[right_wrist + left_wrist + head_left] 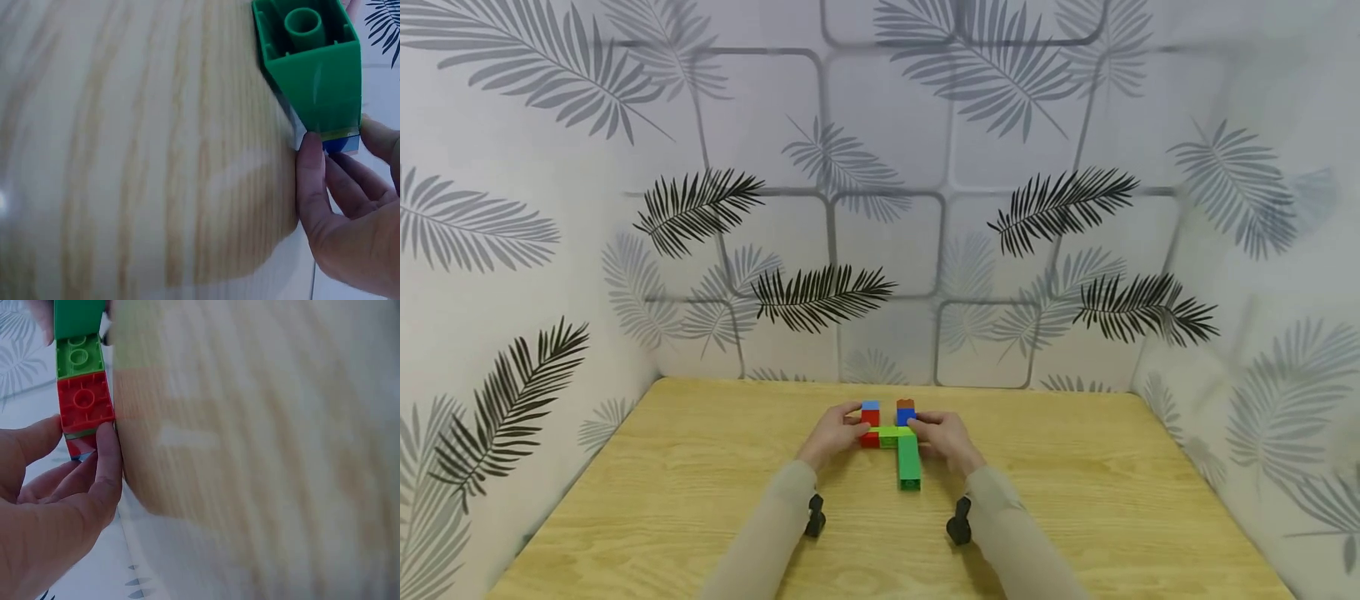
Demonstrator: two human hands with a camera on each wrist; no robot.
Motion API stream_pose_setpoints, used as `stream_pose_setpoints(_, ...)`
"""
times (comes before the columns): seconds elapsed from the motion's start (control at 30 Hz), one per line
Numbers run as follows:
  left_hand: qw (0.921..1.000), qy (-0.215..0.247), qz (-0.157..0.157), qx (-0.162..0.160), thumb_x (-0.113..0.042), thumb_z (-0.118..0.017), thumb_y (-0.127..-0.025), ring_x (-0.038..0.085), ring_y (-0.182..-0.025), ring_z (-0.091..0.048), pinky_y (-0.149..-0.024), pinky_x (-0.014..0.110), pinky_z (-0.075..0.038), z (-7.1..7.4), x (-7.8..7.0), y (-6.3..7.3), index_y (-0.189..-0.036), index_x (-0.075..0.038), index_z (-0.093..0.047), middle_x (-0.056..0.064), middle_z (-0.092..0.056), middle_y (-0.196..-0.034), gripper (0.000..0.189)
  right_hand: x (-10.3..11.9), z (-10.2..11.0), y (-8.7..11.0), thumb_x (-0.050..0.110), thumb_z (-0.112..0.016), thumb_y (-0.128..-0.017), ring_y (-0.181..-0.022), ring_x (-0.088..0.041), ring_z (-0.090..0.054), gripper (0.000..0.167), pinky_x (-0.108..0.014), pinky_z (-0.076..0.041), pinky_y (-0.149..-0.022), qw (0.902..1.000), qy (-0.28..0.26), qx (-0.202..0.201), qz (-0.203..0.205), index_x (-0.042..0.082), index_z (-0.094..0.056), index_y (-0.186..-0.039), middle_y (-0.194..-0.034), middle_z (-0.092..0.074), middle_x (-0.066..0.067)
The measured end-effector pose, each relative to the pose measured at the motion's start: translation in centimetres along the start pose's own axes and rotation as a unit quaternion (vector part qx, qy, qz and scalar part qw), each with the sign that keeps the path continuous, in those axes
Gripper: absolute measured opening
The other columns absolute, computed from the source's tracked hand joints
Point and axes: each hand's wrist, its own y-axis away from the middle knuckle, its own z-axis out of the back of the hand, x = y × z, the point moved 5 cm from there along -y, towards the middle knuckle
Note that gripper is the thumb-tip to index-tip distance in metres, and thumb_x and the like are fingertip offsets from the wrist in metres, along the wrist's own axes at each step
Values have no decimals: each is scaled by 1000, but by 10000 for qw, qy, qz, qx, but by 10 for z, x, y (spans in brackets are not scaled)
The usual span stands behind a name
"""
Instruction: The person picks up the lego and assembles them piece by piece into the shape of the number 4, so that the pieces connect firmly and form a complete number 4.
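Observation:
A joined build of toy building bricks lies on the wooden table between both hands. Its left side has red bricks point(870, 417) with a light blue piece point(870, 406) at the far end. On the right, a blue brick point(906, 415) carries an orange-brown piece point(906, 403). A lime green brick point(887, 434) links the two sides, and a long green brick point(908, 460) points toward me. My left hand point(835, 433) pinches the red end between thumb and fingers. My right hand point(951, 437) grips the blue side. Hollow undersides of a red brick point(85, 400) show in the left wrist view.
The wooden table point(700, 475) runs to a patterned wall point(887, 250) close behind the bricks, with side walls left and right. Black wrist devices point(815, 515) sit on the inner side of both sleeves, close over the tabletop.

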Motion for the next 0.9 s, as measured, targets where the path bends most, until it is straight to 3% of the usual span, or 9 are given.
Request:
stream_pose_setpoints(0.17,9998,-179,-11,33,-8,-57,-99,37,-122,-58,-87,39,-56,0,2,-1,-149,1,-37,30,-47,-142,55,-3,-3,-3,20,-63,-97,-121,-33,-58,50,-39,-55,-91,9997,186,164,-14,-5,-51,-139,-138,-54,-24)
stream_pose_setpoints(0.53,9991,-342,-22,262,-8,-56,-99,38,-127,-53,-88,39,-56,-5,-2,-1,-150,2,-34,29,-42,-147,57,-3,0,-3,16,-61,-98,-120,-34,-59,44,-38,-55,-90,9995,174,-251,-51,-4,-54,-137,-138,-54,-24)
stream_pose_setpoints(0.63,9988,-369,-88,320,-9,-55,-100,38,-126,-54,-91,41,-55,-4,1,-1,-151,3,-32,29,-42,-147,57,-4,0,-2,17,-58,-100,-122,-35,-58,44,-39,-55,-92,9998,44,-194,-29,-4,-52,-138,-139,-53,-25)
stream_pose_setpoints(0.77,9980,-492,-125,377,-13,-55,-100,39,-126,-53,-97,45,-51,1,2,5,-150,4,-32,29,-44,-145,58,-6,4,2,17,-52,-103,-124,-37,-56,46,-41,-54,-94,9997,-232,-30,40,-7,-46,-142,-140,-51,-28)
stream_pose_setpoints(0.9,9973,-615,-64,399,-18,-57,-99,39,-125,-53,-100,49,-47,9,1,16,-151,2,-32,28,-46,-143,61,-5,13,10,16,-52,-102,-125,-38,-55,47,-42,-52,-97,9998,-170,-14,134,-7,-44,-143,-140,-50,-29)
